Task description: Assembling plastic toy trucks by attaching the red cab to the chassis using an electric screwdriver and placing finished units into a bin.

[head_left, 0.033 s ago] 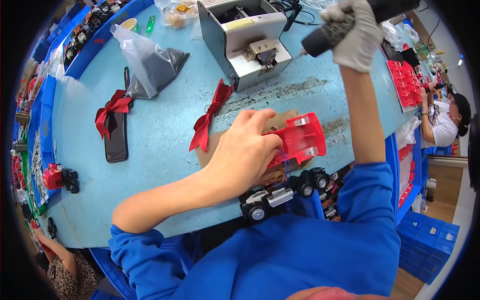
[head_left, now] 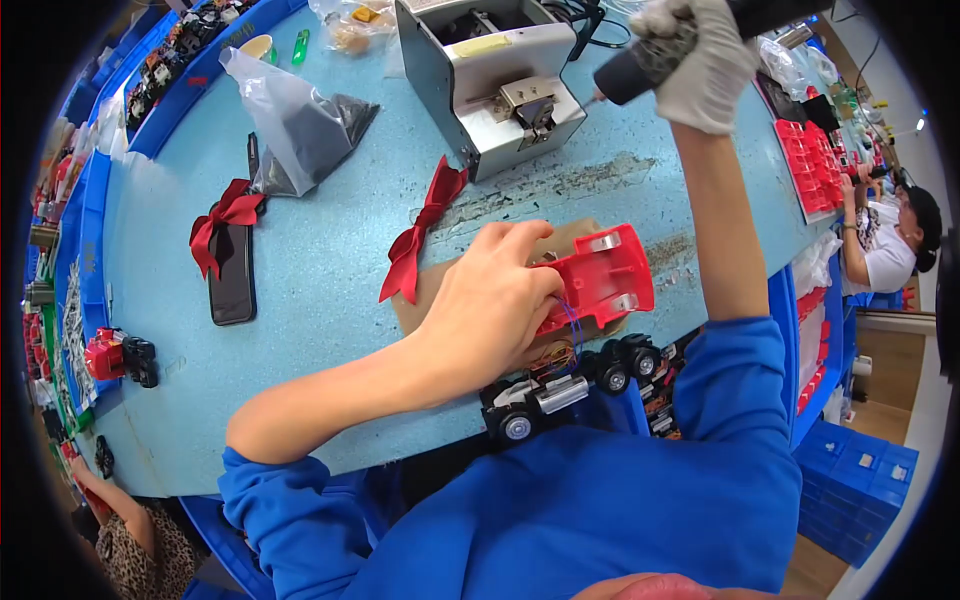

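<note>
My bare left hand (head_left: 490,295) is closed on a red plastic toy truck cab (head_left: 605,278), whose hollow side faces up, over a brown pad on the table. Thin blue wires run from the cab to a black toy truck chassis (head_left: 560,393) with wheels and a silver tank, at the table's near edge. At the upper right my right hand (head_left: 705,70), in a white glove, grips a black electric screwdriver (head_left: 645,68). Its tip points left, apart from and just right of the front of a grey metal screw feeder (head_left: 490,75).
Left of my hand lie a red ribbon bow (head_left: 425,230) and a phone (head_left: 233,275) with another bow. Behind them stands a clear bag (head_left: 300,130) of dark parts. A red truck piece (head_left: 120,355) sits far left. Other people work at both sides.
My right hand has shifted slightly left with the electric screwdriver, bringing its tip nearer the screw feeder. My left hand and the cab have hardly moved.
</note>
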